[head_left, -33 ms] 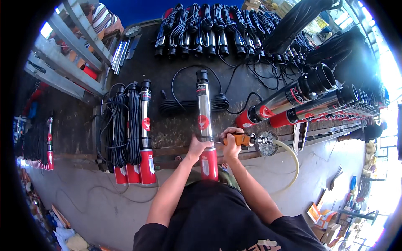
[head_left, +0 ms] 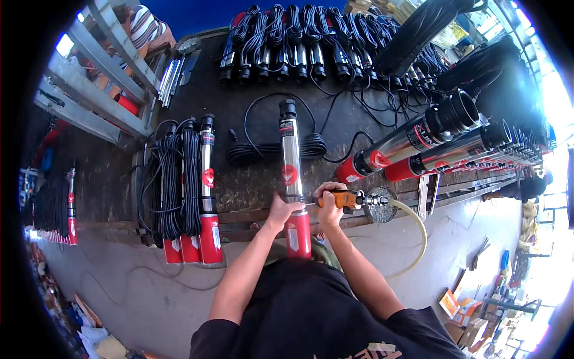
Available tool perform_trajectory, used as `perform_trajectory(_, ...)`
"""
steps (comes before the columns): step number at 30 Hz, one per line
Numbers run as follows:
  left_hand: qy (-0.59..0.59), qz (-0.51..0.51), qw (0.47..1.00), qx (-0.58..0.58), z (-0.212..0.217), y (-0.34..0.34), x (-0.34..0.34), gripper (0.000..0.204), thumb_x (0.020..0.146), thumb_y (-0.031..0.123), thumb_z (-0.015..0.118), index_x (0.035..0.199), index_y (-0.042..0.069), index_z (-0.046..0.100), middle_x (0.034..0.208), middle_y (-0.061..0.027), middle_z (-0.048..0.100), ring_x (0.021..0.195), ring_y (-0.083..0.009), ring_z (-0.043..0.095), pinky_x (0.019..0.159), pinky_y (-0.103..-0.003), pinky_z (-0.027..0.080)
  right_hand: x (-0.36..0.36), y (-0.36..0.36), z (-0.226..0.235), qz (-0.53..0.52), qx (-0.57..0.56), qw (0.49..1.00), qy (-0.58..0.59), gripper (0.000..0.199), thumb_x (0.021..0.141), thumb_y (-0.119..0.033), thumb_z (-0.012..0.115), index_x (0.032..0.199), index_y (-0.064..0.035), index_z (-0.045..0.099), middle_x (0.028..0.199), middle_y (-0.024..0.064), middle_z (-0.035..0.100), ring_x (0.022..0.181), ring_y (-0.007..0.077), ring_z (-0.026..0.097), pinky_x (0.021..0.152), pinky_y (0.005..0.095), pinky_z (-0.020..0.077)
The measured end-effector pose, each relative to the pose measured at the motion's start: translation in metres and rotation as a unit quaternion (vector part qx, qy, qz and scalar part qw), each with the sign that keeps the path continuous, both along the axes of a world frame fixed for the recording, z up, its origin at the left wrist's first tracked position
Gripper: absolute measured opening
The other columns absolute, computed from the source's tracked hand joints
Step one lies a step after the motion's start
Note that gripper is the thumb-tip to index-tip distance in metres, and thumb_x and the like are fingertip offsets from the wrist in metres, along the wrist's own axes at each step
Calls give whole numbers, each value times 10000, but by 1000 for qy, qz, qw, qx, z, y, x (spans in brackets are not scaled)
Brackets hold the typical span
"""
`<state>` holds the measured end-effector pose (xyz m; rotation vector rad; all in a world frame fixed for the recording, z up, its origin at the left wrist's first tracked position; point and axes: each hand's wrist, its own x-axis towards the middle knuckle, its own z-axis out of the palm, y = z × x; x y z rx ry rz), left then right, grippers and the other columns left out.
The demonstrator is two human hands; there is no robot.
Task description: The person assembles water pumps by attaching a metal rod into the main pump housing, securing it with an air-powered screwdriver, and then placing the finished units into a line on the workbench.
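A silver submersible pump (head_left: 290, 146) with a black cap and red lower end lies in front of me, its red end jutting past the table's near edge. My left hand (head_left: 282, 211) is closed round it near the joint of silver and red. In my right hand (head_left: 329, 209) is an orange air screwdriver (head_left: 344, 199), held level with its thin bit pointing left at that joint. The bit's very tip is hard to make out beside my left thumb. A pale yellow hose (head_left: 423, 233) curves down from the tool's back end. Behind the pump lies a coiled black cable (head_left: 245, 152).
Several cable-wrapped pumps (head_left: 190, 179) stand together at the left. A row of pumps (head_left: 299, 54) lines the far side, and larger pumps (head_left: 412, 143) lean along the right. A metal frame (head_left: 98, 78) rises at the far left. Loose cables (head_left: 376, 110) cross the dark table (head_left: 239, 185).
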<state>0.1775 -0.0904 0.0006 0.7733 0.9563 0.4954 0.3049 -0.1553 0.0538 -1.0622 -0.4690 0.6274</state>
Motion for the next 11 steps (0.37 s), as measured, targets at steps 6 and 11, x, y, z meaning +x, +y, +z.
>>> perform_trajectory(6,18,7,1000,-2,0,0,4,717,662,5,810,1255,23,407,1050,-111,606,907,-229,654,813,-372,569,0,2,-9,-10,37,999,-12,149,859,4,522,996,-47,495,889,109,604,726,157,580,679,300,501)
perform_trajectory(11,41,-34,998,36,6,6,13,738,666,14,807,1282,27,399,1090,-123,592,963,-238,649,854,-398,565,2,-4,-10,-11,0,1000,4,191,862,-45,534,1048,-71,499,941,128,600,769,167,583,691,304,494)
